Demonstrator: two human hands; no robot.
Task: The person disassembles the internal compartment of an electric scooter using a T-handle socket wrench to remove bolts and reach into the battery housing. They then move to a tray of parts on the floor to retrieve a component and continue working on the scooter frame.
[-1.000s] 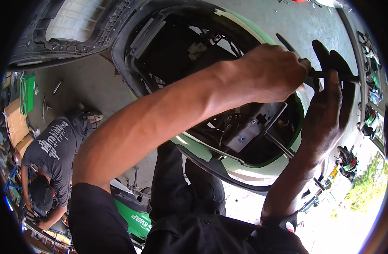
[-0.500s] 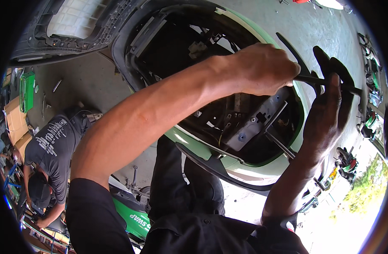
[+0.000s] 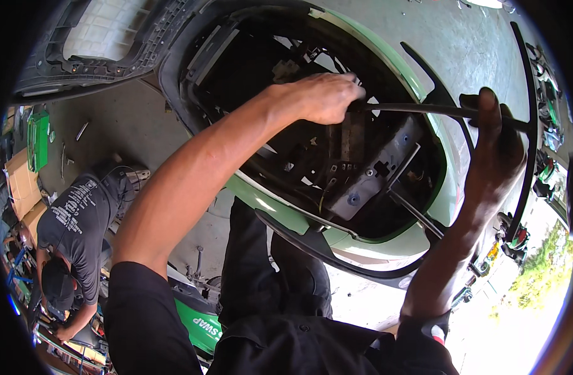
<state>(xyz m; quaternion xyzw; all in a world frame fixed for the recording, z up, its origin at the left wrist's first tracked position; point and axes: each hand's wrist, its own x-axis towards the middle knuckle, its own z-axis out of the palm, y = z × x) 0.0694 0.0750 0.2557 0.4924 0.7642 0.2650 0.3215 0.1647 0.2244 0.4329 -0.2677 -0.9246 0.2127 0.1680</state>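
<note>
A dark T-handle wrench lies nearly level above the open body of a pale green scooter, its long crossbar at the far right. My left hand, slightly blurred, is closed at the left end of the shaft, over the dark cavity. What sits in its fingertips is hidden. Close to the crossbar, my right hand is wrapped round the shaft with the thumb up. Below the shaft, a grey metal bracket spans the cavity, and a thin metal rod sticks out past it.
A raised black seat underside stands at the upper left. Black side rails curve along the body. At left, a person in a dark shirt bends over near cardboard boxes and a green crate. A green panel is by my legs.
My left hand has moved left, away from my right hand, and more of the shaft shows between them. The crossbar has come into clear view. My right hand's fingers have closed in.
</note>
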